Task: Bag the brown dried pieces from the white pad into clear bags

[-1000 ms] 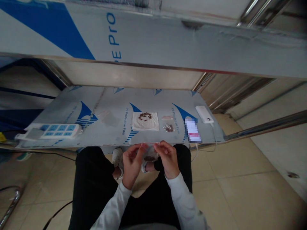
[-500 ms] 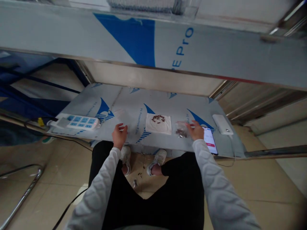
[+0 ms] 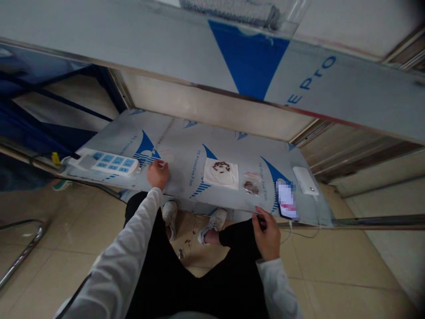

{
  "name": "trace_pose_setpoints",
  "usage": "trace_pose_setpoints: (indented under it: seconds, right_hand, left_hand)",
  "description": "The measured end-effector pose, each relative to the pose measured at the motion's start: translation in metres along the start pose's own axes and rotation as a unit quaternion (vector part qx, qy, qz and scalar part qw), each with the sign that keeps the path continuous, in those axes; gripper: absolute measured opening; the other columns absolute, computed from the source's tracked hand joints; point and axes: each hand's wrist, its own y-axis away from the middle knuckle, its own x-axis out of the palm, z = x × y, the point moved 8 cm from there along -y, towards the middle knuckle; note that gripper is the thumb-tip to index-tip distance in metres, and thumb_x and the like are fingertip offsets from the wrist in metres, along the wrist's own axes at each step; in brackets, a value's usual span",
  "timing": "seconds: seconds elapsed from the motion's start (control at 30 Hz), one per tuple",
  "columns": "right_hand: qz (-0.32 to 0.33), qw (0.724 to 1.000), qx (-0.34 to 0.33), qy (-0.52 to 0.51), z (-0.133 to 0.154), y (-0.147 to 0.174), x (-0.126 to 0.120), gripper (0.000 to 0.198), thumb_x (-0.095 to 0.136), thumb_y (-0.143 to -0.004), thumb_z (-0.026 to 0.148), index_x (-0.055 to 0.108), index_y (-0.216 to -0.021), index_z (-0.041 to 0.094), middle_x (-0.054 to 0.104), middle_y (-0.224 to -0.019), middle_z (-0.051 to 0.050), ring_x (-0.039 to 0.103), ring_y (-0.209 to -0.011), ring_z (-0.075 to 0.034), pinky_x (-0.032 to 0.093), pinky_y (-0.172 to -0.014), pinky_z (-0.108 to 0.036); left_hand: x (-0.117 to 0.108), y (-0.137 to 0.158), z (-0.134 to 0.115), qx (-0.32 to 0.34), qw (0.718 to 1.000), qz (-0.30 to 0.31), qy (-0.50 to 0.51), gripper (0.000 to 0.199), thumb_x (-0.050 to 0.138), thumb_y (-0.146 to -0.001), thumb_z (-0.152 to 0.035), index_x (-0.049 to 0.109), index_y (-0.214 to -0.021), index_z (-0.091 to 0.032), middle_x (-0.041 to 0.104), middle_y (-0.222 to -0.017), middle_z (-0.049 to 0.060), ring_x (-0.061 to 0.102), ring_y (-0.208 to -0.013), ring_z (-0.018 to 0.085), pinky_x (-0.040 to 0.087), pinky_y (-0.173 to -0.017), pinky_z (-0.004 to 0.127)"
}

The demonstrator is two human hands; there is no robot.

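Observation:
My left hand [image 3: 157,174] is over the left part of the lower shelf, its fingers loosely bent and a little apart, with nothing visible in them. Just beyond its fingertips lies a flat clear plastic bag [image 3: 166,155]. My right hand [image 3: 267,234] hangs above my right thigh in front of the shelf edge, fingers half curled and apart, holding nothing I can see. Between the hands, a white cloth or paper square [image 3: 215,178] bears a cluster of small brown pieces [image 3: 220,166]. Right of it rests a small clear zip bag [image 3: 251,188] with dark little parts inside.
A phone [image 3: 287,199] with a lit screen and a white power bank [image 3: 305,180] with a cable lie at the right. On the left is a white power strip [image 3: 113,163]. An upper shelf [image 3: 159,53] overhangs the back. Small bits [image 3: 181,253] lie on the floor.
My right hand has left the zip bag of small parts and drawn back over my thigh. My left hand has moved slightly left and forward, closer to the flat clear bag. The view has shifted.

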Motion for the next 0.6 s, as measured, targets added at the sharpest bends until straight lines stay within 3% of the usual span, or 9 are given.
trace_pose_setpoints:
  seconds: [0.23, 0.43, 0.6]
  right_hand:
    - [0.033, 0.997, -0.041, -0.056, 0.048, -0.002, 0.031, 0.033, 0.052, -0.087, 0.037, 0.063, -0.110, 0.016, 0.067, -0.107, -0.013, 0.063, -0.093, -0.024, 0.052, -0.080, -0.042]
    - [0.047, 0.991, -0.074, -0.097, 0.084, 0.004, 0.040, 0.027, 0.052, -0.088, 0.031, 0.065, -0.107, 0.018, 0.069, -0.103, -0.012, 0.064, -0.095, -0.024, 0.053, -0.083, -0.042]
    - [0.067, 0.991, -0.064, -0.099, 0.081, 0.023, 0.042, 0.025, 0.052, -0.088, 0.030, 0.064, -0.107, 0.018, 0.069, -0.105, -0.012, 0.063, -0.099, -0.025, 0.053, -0.085, -0.044]
  left_hand:
    - [-0.009, 0.029, -0.003, 0.035, 0.999, 0.002, 0.004, 0.025, 0.051, -0.084, -0.037, 0.067, -0.093, -0.020, 0.070, -0.097, 0.009, 0.064, -0.090, 0.024, 0.047, -0.081, 0.034]
    - [-0.013, 0.035, -0.002, 0.023, 1.000, 0.001, -0.017, 0.020, 0.055, -0.083, -0.031, 0.065, -0.095, -0.019, 0.070, -0.087, 0.009, 0.064, -0.083, 0.025, 0.048, -0.077, 0.036]
    - [-0.043, 0.037, -0.016, 0.054, 0.996, -0.061, -0.027, 0.021, 0.053, -0.085, -0.031, 0.064, -0.098, -0.020, 0.054, -0.124, 0.014, 0.059, -0.100, 0.025, 0.046, -0.083, 0.036]
